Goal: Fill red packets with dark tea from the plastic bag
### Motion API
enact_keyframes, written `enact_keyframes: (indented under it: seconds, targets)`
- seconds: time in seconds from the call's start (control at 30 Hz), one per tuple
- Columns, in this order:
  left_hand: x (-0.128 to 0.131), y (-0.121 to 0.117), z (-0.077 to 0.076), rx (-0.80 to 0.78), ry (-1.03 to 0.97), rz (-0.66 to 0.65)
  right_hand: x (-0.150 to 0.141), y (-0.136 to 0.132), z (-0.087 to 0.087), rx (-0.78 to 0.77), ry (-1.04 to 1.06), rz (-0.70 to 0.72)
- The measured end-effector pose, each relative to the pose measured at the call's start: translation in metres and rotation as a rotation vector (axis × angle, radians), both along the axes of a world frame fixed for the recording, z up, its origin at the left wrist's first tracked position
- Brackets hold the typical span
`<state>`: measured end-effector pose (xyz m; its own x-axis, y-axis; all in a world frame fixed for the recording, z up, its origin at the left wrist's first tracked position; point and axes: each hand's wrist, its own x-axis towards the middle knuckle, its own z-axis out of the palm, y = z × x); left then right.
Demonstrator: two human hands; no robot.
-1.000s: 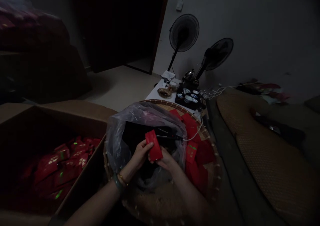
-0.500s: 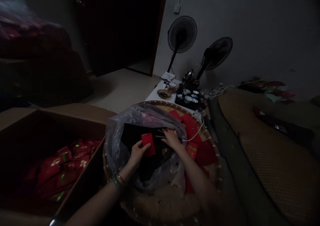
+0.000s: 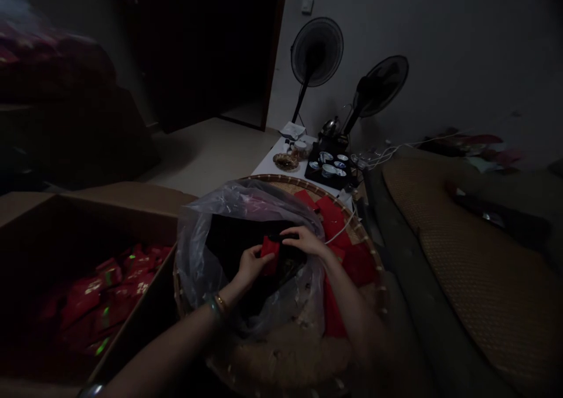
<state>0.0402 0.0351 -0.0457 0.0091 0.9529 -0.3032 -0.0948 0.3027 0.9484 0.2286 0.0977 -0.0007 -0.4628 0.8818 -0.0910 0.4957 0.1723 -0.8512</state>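
Note:
My left hand (image 3: 251,267), with a bangle and a gold bracelet on its wrist, is shut on a red paper envelope (image 3: 270,254). The envelope stands partly down inside a clear plastic bag (image 3: 194,257), which is lined with or holds something black. My right hand (image 3: 303,241) is just right of the envelope, its fingertips over a dark object (image 3: 276,238) at the envelope's top edge. Its grip on that object is hard to make out in the dim light. The bag rests on a round woven bamboo tray (image 3: 281,183), with loose red envelopes (image 3: 358,263) beside it.
A cardboard box (image 3: 132,207) full of red packets (image 3: 83,298) stands to the left of the tray. A white cable (image 3: 341,229) crosses the tray's far side. Behind it are a low table with a tea set (image 3: 328,166) and several standing fans (image 3: 316,52). A woven cushion (image 3: 475,269) lies to the right.
The red envelope has shifted right and sits lower in the bag. My right hand, off the envelope a second ago, now reaches close to its top. The view has tilted slightly.

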Motion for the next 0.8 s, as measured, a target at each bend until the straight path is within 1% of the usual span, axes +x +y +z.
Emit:
enact_keyframes:
  seconds: [0.1,0.23,0.4,0.47,0.57,0.67,0.73,0.8]
  targets:
    - [0.005,0.0,-0.001,-0.021,-0.018,0.003,0.0,-0.001,-0.004,0.025,0.024,-0.016]
    - [0.005,-0.002,-0.003,-0.027,-0.057,-0.009,0.001,-0.002,-0.009,0.056,0.0,-0.017]
    - [0.002,-0.003,0.001,-0.064,-0.113,-0.015,0.0,-0.001,-0.009,0.061,0.004,-0.033]
    - [0.0,-0.002,0.003,-0.096,-0.138,-0.008,0.0,0.001,-0.01,0.074,0.008,-0.062]
    - [-0.002,-0.001,0.004,-0.148,-0.172,0.014,0.001,0.007,-0.015,0.173,-0.034,-0.143]
    - [-0.003,-0.002,0.004,-0.149,-0.217,0.017,-0.001,0.012,-0.023,0.336,-0.207,-0.196]
    - [-0.004,-0.003,0.005,-0.13,-0.238,0.008,-0.006,0.01,-0.027,0.416,-0.293,-0.234]
    - [-0.004,-0.003,0.005,-0.122,-0.241,0.006,-0.013,0.004,-0.026,0.463,-0.255,-0.283]
